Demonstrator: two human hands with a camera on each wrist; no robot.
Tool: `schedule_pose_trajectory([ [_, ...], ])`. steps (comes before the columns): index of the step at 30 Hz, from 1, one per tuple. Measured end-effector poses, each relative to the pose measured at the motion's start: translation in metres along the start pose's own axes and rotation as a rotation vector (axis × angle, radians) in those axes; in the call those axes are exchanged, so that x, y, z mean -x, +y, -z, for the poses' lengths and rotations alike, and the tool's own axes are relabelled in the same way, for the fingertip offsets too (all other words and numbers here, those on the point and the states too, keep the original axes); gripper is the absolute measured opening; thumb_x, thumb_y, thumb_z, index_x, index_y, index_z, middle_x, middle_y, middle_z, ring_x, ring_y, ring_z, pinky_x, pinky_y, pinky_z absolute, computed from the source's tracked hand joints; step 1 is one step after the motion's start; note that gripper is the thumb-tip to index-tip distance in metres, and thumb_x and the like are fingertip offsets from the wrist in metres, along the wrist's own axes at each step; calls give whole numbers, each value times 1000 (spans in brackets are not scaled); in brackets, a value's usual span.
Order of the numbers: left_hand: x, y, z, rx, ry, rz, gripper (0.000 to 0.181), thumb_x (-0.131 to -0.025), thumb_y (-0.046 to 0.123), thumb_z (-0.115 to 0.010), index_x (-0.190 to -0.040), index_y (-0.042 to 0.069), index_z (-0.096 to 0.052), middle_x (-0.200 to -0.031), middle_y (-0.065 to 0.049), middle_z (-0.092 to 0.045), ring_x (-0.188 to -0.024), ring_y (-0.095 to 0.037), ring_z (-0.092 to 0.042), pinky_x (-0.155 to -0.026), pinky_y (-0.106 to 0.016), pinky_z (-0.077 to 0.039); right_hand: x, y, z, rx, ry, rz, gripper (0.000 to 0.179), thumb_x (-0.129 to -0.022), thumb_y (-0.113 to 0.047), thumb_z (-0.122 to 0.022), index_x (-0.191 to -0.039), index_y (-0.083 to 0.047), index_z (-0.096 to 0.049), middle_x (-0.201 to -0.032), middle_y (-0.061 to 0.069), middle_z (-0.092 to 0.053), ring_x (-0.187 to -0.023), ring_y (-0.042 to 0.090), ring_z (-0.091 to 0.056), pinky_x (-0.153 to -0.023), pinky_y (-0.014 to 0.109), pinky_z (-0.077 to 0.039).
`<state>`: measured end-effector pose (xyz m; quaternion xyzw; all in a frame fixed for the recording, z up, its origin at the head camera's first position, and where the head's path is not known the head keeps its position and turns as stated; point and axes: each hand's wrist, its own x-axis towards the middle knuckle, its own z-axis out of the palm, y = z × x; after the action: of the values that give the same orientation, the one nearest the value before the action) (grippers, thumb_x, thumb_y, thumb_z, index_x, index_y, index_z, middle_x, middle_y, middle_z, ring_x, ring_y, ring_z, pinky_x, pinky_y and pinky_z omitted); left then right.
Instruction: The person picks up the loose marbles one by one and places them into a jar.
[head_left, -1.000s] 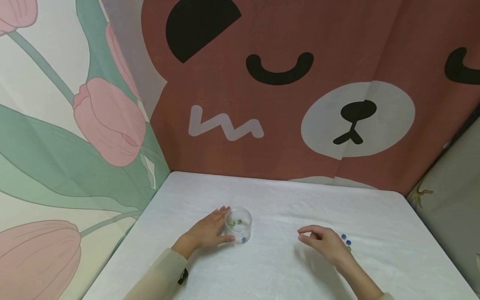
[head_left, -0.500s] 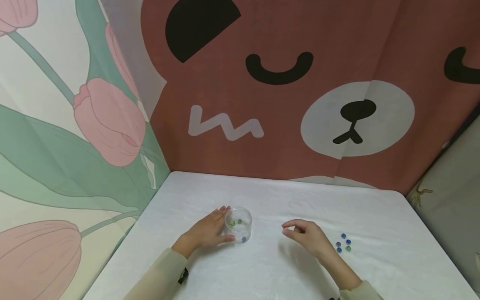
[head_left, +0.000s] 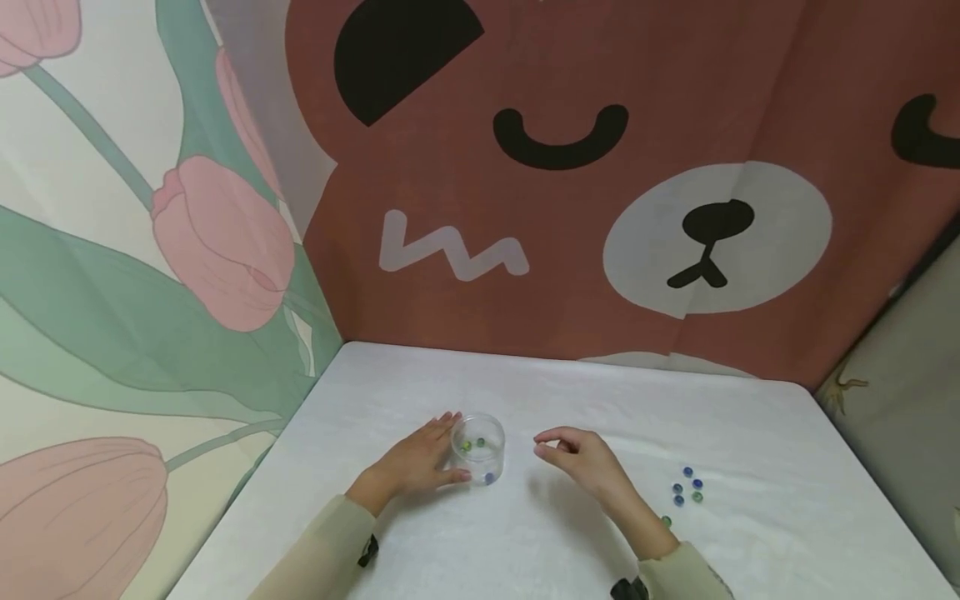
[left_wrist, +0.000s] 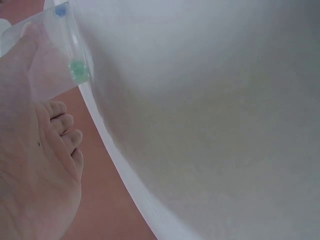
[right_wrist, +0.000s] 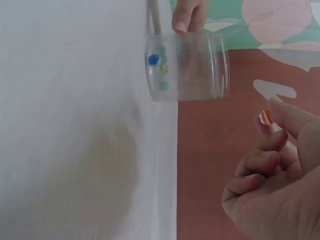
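A clear plastic jar stands upright and lidless on the white table, with several green, yellow-green and blue marbles at its bottom. My left hand holds the jar from the left, thumb on the near side and fingers along the far side. Right of the jar and apart from it, my right hand hovers above the cloth. Between its thumb and index finger it pinches an orange-and-white marble, plain in the right wrist view. Its other fingers are curled in.
Loose blue marbles and a green marble lie on the white tablecloth at the right. Another green marble sits close to the right forearm. A brown bear-print curtain hangs behind the table, a tulip-print one at the left.
My right hand has moved left toward the jar with the pinched marble, uncovering more of the loose marbles behind it. The left hand and the jar have stayed in place.
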<state>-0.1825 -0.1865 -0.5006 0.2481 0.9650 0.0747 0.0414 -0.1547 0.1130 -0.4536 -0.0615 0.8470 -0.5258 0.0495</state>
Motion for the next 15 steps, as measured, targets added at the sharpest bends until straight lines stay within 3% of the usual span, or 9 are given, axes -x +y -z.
schedule_pose_trajectory([
  [15, -1, 3, 3, 22, -10, 16, 100, -80, 76, -41, -151, 11, -12, -157, 1, -12, -144, -18, -11, -118, -39, -16, -22, -12, -34, -93, -7, 43, 23, -80, -34, -73, -98, -22, -73, -59, -3, -44, -55, 11, -37, -45, 22, -32],
])
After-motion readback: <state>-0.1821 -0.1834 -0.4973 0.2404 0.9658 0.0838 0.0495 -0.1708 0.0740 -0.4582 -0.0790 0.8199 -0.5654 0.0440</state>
